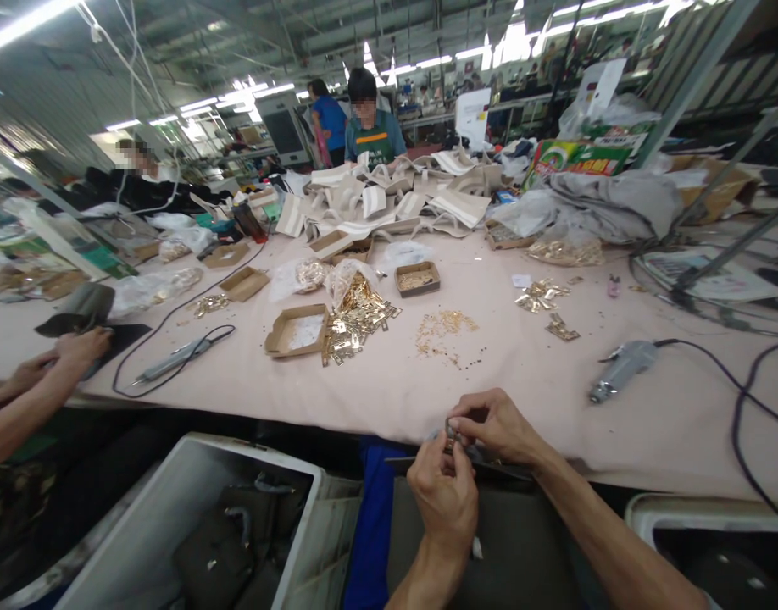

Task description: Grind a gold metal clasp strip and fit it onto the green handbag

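Note:
At the table's near edge my left hand [445, 491] is closed, its fingertips pinching a small metal fitting [451, 434]. From the right, my right hand [494, 428] is closed on the same fitting, thumb and forefinger pressed together over it. The fingers hide most of the fitting, so its exact shape does not show. Under both hands lies a dark grey-green bag [516, 534], its upper edge close to the table edge. Beyond the hands on the table lie scattered small gold parts [446, 330] and a pile of gold metal plates [357, 326].
A grey electric screwdriver [624, 368] lies at right, its cord trailing. Several cardboard boxes [297, 330] hold small parts. A white bin [191, 457] with dark bags stands at lower left. A co-worker's hands [77, 352] work at far left. Beige pieces [389, 199] are heaped behind.

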Demonstrator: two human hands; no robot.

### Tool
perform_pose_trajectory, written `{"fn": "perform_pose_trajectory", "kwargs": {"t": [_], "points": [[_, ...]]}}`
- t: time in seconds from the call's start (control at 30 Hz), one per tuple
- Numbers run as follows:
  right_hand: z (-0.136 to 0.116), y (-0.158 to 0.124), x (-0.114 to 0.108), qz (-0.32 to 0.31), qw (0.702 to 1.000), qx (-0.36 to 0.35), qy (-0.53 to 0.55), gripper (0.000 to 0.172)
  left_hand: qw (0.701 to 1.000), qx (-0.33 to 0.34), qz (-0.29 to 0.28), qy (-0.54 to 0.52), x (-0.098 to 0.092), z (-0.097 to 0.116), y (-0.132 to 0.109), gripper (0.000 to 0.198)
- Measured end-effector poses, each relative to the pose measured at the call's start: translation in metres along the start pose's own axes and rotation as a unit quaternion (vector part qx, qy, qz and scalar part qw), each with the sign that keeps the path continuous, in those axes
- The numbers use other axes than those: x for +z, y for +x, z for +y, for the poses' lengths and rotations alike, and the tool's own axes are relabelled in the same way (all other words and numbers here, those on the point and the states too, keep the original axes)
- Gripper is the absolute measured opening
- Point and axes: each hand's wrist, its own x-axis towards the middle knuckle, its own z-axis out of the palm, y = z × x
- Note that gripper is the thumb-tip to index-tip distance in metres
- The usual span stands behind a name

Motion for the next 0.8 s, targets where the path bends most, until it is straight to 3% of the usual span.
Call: {"fn": "perform_pose_trajectory", "kwargs": {"t": [0.13,0.3,0.57,0.8], "points": [[0.001,-0.002,0.001,0.018,1.000,-0.002,0.005,0.020,0.995,-0.062,-0.042,-0.070,-0.007,0.001,0.003,0.027],[-0.003,-0.003,-0.001,-0.012,1.000,-0.009,0.019,0.024,0.943,-0.214,-0.104,-0.235,-0.016,-0.006,0.013,0.029],[0.008,0.001,-0.003,-0.068,0.993,0.030,0.087,0.033,0.920,-0.245,-0.073,-0.297,-0.021,-0.002,0.019,0.018],[0.010,0.007,-0.014,-0.196,0.974,0.008,0.111,0.033,0.887,-0.285,-0.080,-0.355,-0.025,0.006,0.020,0.014]]}}
